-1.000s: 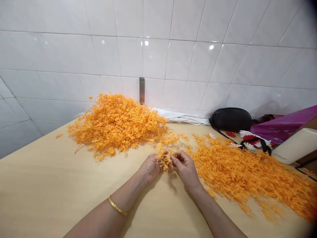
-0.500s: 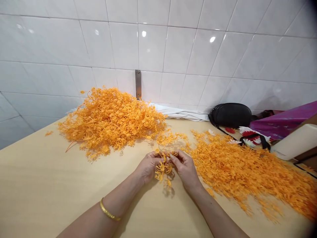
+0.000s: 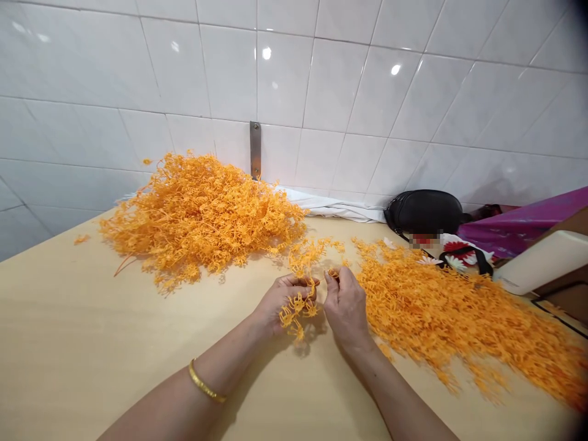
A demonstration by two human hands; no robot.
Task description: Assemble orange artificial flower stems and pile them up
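A slim gold bangle [image 3: 206, 381] circles the left forearm [image 3: 229, 373], just behind the left hand [image 3: 280, 303]. The right forearm [image 3: 395, 392] is bare.

Craft workroom, by the look: white glazed wall tiles [image 3: 285, 73] across the upper frame, pale wooden counter [image 3: 68, 318] below, heaped with orange sprigs [image 3: 197, 220].

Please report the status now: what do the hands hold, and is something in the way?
Left hand holding orange sprig; right hand pinching small piece. Loose orange heaps on both sides.
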